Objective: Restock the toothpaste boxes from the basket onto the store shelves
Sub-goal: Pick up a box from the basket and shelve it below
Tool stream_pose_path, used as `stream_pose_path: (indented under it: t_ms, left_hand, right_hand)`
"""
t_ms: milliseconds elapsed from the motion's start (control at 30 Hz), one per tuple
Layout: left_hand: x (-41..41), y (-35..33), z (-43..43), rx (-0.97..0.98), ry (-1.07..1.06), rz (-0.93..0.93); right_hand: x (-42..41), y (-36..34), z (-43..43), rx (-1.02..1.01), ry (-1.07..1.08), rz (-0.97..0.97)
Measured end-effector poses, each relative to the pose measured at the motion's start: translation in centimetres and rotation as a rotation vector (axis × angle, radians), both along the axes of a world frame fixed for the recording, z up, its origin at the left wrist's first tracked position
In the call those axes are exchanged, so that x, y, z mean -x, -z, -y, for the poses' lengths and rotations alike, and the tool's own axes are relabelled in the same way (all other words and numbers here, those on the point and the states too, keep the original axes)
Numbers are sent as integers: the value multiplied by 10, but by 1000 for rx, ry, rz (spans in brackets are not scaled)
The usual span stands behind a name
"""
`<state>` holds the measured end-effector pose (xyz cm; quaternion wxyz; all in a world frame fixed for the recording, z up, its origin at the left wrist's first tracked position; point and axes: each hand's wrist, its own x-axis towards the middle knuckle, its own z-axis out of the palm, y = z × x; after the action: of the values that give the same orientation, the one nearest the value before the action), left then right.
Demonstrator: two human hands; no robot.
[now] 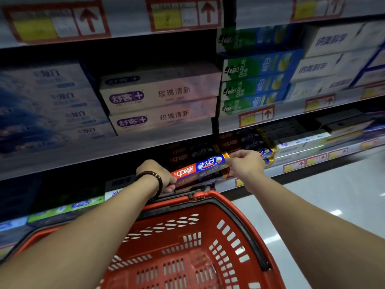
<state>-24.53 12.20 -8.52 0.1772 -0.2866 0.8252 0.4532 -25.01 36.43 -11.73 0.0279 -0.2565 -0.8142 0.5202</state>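
A long red-and-blue toothpaste box lies level in front of a low shelf, held at both ends. My left hand, with a dark bead bracelet on the wrist, grips its red end. My right hand pinches its yellow-tipped blue end. Just behind it, matching red-and-blue boxes are stacked in the dim shelf bay. The red plastic basket sits below my forearms; the part of its inside that I can see holds no boxes.
Above are white-and-pink boxes, green-and-blue boxes and white boxes on higher shelves with red-arrow price tags. Pale boxes lie right of the red-and-blue stack. A glossy white floor stretches to the right.
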Motion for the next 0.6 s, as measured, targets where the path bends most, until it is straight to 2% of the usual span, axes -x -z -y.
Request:
stream_pose_path:
  t_ms: [367,600]
  left_hand:
    - [3,2,7,14,35,-3]
    - [4,1,5,18,33,5]
  right_hand:
    - [1,-1,5,-92,-12,-21]
    - [0,8,6,-121,-41,35]
